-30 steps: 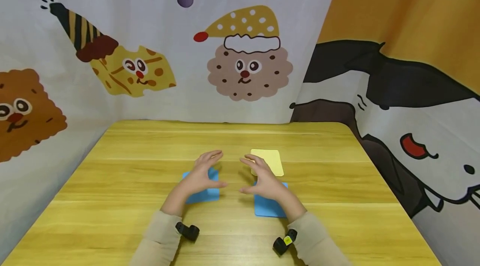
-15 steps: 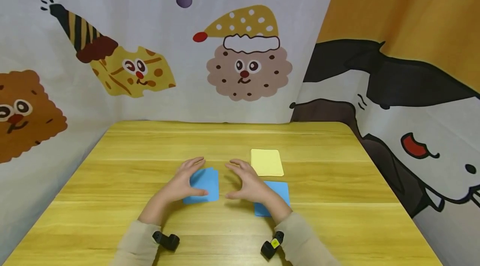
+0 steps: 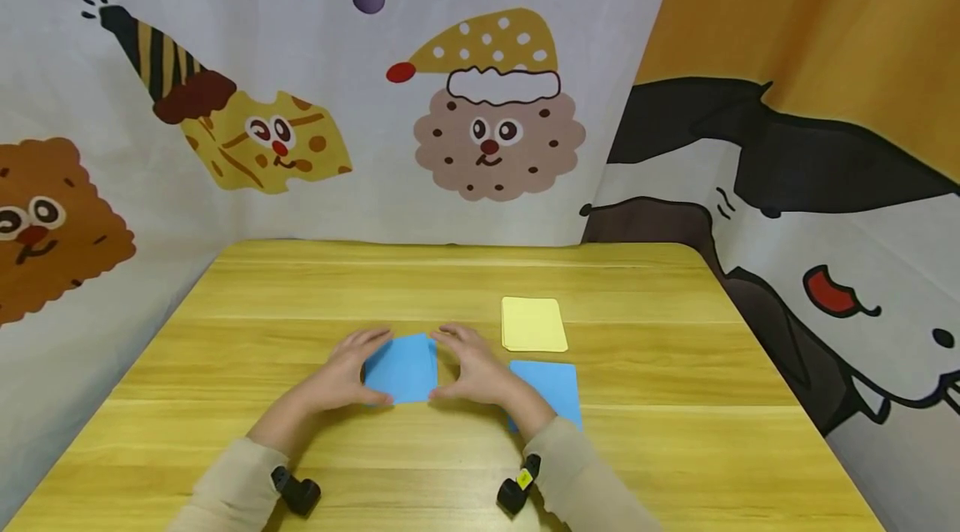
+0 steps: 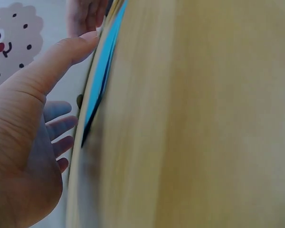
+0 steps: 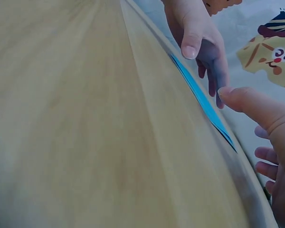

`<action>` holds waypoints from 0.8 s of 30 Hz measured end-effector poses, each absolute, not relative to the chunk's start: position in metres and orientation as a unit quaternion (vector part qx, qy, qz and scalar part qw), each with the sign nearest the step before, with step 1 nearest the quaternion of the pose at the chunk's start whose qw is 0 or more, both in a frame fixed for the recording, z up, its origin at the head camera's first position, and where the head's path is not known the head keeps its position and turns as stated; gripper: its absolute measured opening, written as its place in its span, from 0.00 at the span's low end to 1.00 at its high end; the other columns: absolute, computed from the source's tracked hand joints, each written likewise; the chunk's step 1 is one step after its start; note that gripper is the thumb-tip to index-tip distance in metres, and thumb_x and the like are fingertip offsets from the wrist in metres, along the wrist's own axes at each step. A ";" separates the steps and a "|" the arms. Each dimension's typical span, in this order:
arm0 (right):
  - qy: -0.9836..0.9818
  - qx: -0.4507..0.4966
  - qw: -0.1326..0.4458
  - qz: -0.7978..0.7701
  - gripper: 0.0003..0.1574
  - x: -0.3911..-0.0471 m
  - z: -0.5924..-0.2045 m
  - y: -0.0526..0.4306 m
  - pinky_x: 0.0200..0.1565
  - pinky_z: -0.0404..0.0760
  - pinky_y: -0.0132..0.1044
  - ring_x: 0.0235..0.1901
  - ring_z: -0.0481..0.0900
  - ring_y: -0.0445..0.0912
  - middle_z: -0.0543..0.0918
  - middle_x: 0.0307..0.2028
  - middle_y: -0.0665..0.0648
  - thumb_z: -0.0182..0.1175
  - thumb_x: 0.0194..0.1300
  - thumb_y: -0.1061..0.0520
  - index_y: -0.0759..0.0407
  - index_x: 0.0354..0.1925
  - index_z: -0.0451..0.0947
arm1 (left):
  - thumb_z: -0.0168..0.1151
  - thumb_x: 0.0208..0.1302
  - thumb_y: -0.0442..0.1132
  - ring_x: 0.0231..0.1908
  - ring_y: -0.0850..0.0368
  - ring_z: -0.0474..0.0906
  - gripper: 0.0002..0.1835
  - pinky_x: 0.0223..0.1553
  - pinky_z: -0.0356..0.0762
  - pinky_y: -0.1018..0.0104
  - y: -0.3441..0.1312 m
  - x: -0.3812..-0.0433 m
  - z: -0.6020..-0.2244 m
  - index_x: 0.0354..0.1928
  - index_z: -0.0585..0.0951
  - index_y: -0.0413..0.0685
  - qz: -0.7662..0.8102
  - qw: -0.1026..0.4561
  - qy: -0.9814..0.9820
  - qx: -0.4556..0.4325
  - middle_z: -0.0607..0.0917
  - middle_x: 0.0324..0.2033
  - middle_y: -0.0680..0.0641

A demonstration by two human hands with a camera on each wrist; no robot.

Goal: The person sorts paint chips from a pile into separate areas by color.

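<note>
A small stack of blue square paper sheets (image 3: 401,368) lies on the table, its sheets slightly out of line at the far right corner. My left hand (image 3: 341,372) is at its left side, fingers by the far corner and thumb by the near edge. Mirroring it, my right hand (image 3: 474,369) spans the right side with thumb and fingers spread apart. Whether either hand touches the paper, I cannot tell. In the left wrist view the blue sheets (image 4: 102,71) appear edge-on, low on the tabletop; in the right wrist view the sheets (image 5: 199,95) show slight gaps at one end.
Right of my hands lies another blue square stack (image 3: 553,390), partly covered by my right forearm. Behind it sits a yellow square stack (image 3: 534,323). The wooden table (image 3: 450,273) reaches back to a cartoon-printed curtain (image 3: 300,215).
Both hands have moved left and lowered to the left blue stack, coming to either side of it. The yellow stack and right blue stack are more uncovered now.
</note>
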State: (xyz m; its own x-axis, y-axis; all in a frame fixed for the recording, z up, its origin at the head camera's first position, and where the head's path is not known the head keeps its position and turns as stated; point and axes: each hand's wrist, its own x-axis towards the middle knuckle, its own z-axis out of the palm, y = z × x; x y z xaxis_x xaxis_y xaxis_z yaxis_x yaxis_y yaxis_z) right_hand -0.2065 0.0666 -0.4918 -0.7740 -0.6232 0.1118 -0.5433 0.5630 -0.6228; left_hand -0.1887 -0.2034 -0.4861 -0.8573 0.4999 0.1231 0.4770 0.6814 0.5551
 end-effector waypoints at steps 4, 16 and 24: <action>0.886 -0.332 0.069 -0.317 0.61 -0.210 -0.497 0.061 0.62 0.60 0.56 0.69 0.52 0.56 0.57 0.70 0.59 0.74 0.47 0.38 0.54 0.72 0.58 | 0.76 0.41 0.60 0.65 0.35 0.55 0.57 0.58 0.53 0.31 -0.209 -0.187 -0.488 0.69 0.63 0.36 0.295 0.038 0.919 0.260 0.64 0.66 0.36; 0.896 -0.347 0.091 -0.262 0.61 -0.217 -0.496 0.050 0.66 0.53 0.54 0.70 0.49 0.54 0.55 0.71 0.57 0.72 0.49 0.36 0.51 0.74 0.55 | 0.75 0.41 0.62 0.65 0.34 0.55 0.58 0.58 0.51 0.31 -0.223 -0.185 -0.490 0.69 0.63 0.35 0.272 0.047 0.926 0.258 0.63 0.67 0.36; 0.898 -0.342 0.100 -0.257 0.58 -0.215 -0.494 0.048 0.66 0.54 0.51 0.70 0.50 0.51 0.58 0.70 0.53 0.71 0.50 0.36 0.50 0.73 0.57 | 0.74 0.45 0.61 0.65 0.34 0.55 0.54 0.58 0.51 0.32 -0.224 -0.182 -0.490 0.69 0.64 0.35 0.279 0.049 0.922 0.263 0.64 0.66 0.37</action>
